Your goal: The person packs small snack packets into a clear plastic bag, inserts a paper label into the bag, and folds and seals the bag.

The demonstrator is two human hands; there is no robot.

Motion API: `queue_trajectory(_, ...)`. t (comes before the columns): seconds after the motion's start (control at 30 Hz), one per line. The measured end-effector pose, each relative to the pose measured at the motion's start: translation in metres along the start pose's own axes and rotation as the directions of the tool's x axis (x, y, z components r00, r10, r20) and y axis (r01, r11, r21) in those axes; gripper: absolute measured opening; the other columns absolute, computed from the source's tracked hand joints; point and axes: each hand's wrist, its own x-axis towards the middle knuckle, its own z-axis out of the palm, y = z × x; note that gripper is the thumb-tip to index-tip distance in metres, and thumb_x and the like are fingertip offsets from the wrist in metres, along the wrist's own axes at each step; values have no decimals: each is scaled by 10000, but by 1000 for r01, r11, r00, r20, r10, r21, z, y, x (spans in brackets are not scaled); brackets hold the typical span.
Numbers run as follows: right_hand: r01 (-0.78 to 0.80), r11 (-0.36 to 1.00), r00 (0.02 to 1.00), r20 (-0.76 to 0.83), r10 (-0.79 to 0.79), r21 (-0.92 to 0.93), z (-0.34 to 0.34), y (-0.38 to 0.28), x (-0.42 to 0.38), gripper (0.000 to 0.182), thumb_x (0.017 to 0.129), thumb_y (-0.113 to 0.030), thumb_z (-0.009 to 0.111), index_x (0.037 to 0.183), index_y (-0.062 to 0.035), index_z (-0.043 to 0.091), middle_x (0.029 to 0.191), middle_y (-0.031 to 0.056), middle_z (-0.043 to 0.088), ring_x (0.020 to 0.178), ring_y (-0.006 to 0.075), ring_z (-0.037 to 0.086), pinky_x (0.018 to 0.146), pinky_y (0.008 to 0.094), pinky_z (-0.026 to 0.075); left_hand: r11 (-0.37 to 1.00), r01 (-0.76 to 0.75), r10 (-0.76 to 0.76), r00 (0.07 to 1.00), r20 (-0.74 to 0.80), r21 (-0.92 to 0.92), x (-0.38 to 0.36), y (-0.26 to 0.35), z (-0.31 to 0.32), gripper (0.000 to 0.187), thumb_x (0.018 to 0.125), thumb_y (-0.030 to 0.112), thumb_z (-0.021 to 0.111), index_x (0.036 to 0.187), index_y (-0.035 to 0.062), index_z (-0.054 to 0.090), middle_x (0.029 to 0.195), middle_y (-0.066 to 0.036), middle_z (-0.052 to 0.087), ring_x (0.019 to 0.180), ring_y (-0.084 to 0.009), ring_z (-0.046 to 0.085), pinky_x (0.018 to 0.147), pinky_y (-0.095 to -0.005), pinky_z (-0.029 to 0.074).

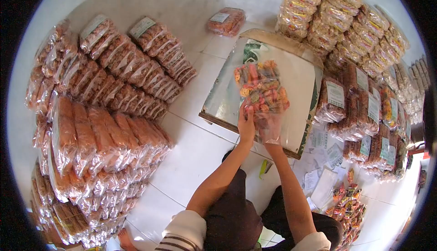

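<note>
A clear plastic bag of colourful snacks (261, 85), red, orange, yellow and green, lies tilted over the low table (296, 87). My left hand (246, 121) grips its lower left side, with the thumb on top. My right hand (271, 128) holds the loose, unfilled end of the same bag at the lower right, its fingers partly covered by the clear film. Both forearms reach in from the bottom, above my dark-clad legs.
Packed snack bags (104, 128) are stacked at left. Pale packs (337, 19) rise behind right, with labelled brown packs (359, 105) below. One pack (226, 21) sits beyond the table. Paper labels (324, 185) and small colourful packets (348, 208) lie on the floor at right.
</note>
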Motion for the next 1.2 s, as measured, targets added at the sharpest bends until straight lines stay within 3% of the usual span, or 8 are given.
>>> queue_trajectory(0.3,-155,987,954,253,161,-44,-3,-6,5,414,732,-49,611,1121,-111,486,1117,148,512,990,334,527,796,396,460,983,-161,163,987,-16,87,-1,-16,6,514,897,272,485,1306,14,309,1262,-156,400,1156,-237,390,972,-318,288)
queue_trajectory(0.5,-109,994,994,-30,109,6,23,4,-1,320,744,-78,624,1051,-72,534,1008,170,576,886,340,569,723,391,466,917,-300,332,940,-82,264,-3,-26,9,549,908,324,428,1293,-32,265,1275,-225,366,1190,-324,358,982,-369,279)
queue_trajectory(0.57,-321,829,936,19,352,459,24,0,-4,317,750,-88,621,1052,-58,531,1011,173,575,881,332,572,702,395,464,877,-322,391,910,-140,357,-7,-19,8,538,911,355,404,1258,-44,302,1219,-259,422,1149,-356,408,952,-395,320)
queue_trajectory(0.6,-371,719,904,53,423,587,22,-3,-2,316,752,-91,621,1053,-54,530,1012,174,575,880,330,573,695,396,463,896,-106,158,984,-85,431,-17,0,2,515,912,387,377,1185,-49,344,1098,-286,480,1047,-399,462,882,-437,359)
queue_trajectory(0.63,-367,862,927,57,371,350,13,-12,-1,329,760,-114,618,1070,-64,522,990,184,576,874,327,575,695,400,461,851,107,-94,994,-50,514,-25,8,-3,514,913,419,349,1111,-54,387,976,-312,539,945,-442,515,811,-479,398)
queue_trajectory(0.8,115,968,991,-41,-127,-225,14,-7,-2,369,804,-222,607,1085,-51,439,738,144,560,663,281,563,588,374,438,768,-7,33,999,-29,640,-27,-3,-12,501,912,445,320,964,-43,423,729,-315,556,735,-496,528,640,-550,399)
queue_trajectory(0.87,-360,927,933,-45,357,-103,18,-15,-1,376,759,-269,657,984,-53,447,647,126,555,595,328,559,549,407,426,765,13,3,1000,-23,644,-26,0,-14,498,912,442,321,956,-42,428,717,-317,553,724,-497,526,618,-553,398)
queue_trajectory(1.2,-496,844,867,-171,468,-202,28,-20,5,382,723,-284,698,855,-44,431,669,123,562,596,324,562,547,407,424,718,-238,121,968,220,655,-29,-18,-29,374,929,335,322,1004,31,526,821,-290,562,798,-479,515,650,-527,403)
